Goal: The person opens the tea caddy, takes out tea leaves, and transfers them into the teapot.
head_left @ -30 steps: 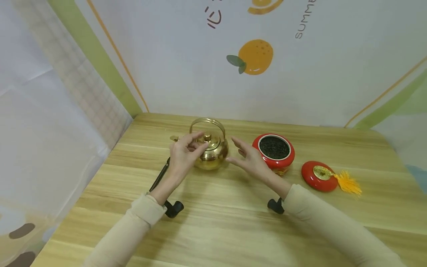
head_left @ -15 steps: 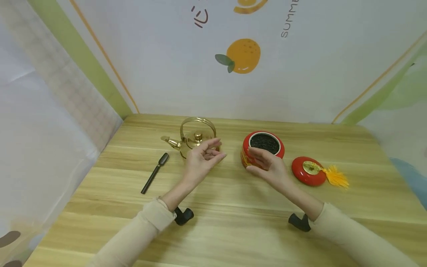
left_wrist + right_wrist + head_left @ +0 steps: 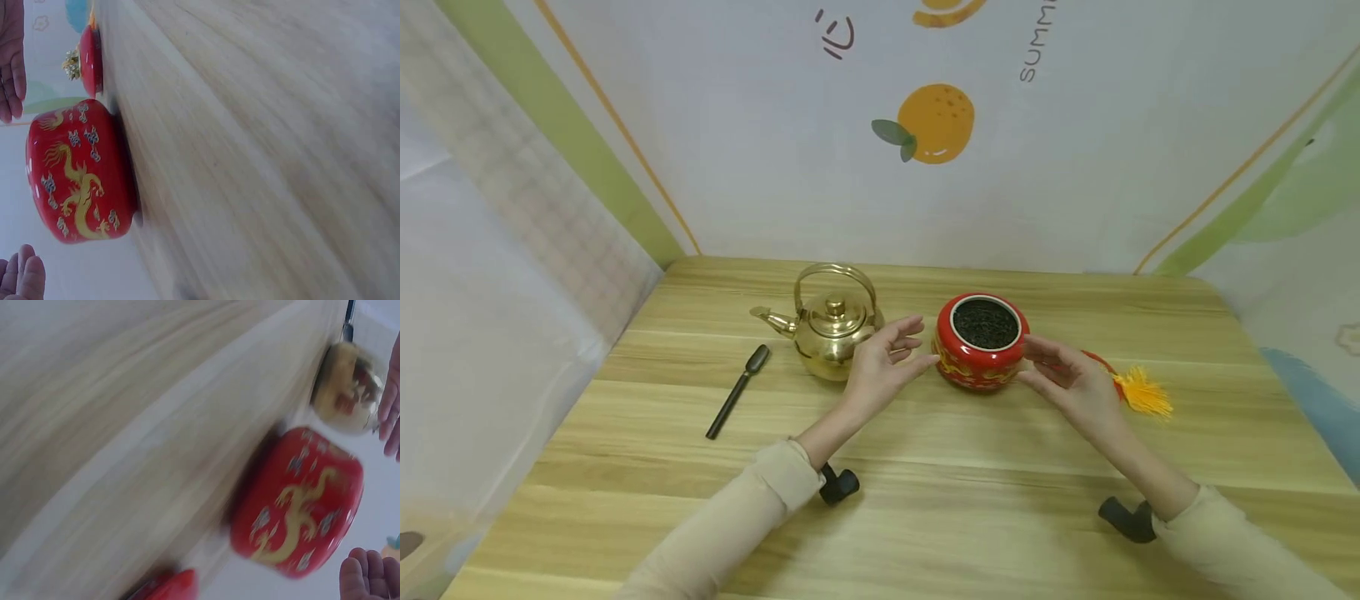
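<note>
A red jar with gold dragons stands upright, filled with dark loose tea leaves. On its left, my left hand has thumb and fingers spread, fingertips close to the jar wall. My right hand is at the opposite side, its fingertips overlapping the jar's edge in the head view. Both wrist views show the jar between the two hands, neither curled round it. The jar's red lid lies mostly hidden behind my right hand, its yellow tassel showing.
A brass teapot with a raised handle stands left of the jar, partly behind my left hand. Farther left, a dark tea scoop lies on the wooden table. A printed cloth hangs at the back.
Both hands have shifted right, from beside the teapot to either side of the jar. The scoop and teapot are now less covered, while the right hand now hides much of the lid.
</note>
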`<state>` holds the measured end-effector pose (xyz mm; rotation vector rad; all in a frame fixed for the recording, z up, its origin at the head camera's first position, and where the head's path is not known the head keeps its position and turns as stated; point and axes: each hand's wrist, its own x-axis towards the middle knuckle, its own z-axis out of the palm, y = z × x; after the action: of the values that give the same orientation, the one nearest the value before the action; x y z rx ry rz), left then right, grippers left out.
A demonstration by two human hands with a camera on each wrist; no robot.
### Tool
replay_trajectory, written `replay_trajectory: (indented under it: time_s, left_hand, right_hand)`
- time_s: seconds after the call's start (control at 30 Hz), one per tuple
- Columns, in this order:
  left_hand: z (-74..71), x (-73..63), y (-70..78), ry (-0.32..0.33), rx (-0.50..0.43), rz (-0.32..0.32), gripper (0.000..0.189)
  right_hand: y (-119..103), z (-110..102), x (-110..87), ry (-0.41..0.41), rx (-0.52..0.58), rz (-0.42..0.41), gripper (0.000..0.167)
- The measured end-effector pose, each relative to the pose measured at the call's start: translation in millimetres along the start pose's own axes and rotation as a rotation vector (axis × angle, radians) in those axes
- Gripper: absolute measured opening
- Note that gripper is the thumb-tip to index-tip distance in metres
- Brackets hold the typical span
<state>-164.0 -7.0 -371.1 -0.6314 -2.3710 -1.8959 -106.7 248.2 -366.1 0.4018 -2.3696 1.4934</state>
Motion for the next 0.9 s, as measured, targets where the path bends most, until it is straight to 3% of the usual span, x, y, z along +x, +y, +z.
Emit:
replay_trajectory:
  time_s: [0.2,0.6,0.9]
  left_hand:
    - [8.6,6.4,-4.4,-0.013,0.033,-0.017,0.057]
    - [23.9,20.0,-11.0,-0.057,0.072,-0.057,0.065]
    - [31.3,24.2,-16.0,-0.052,0.107,-0.076,0.067]
  right_hand:
    - [9.2,-18.4,-1.5,0.050,-0.028,0.000,0.040]
    - [26.3,-47.2,-6.3,0.099,-0.174,0.085,0.042]
    - [41.2,-61.1,-6.9,0.102,-0.273,0.100,0.040]
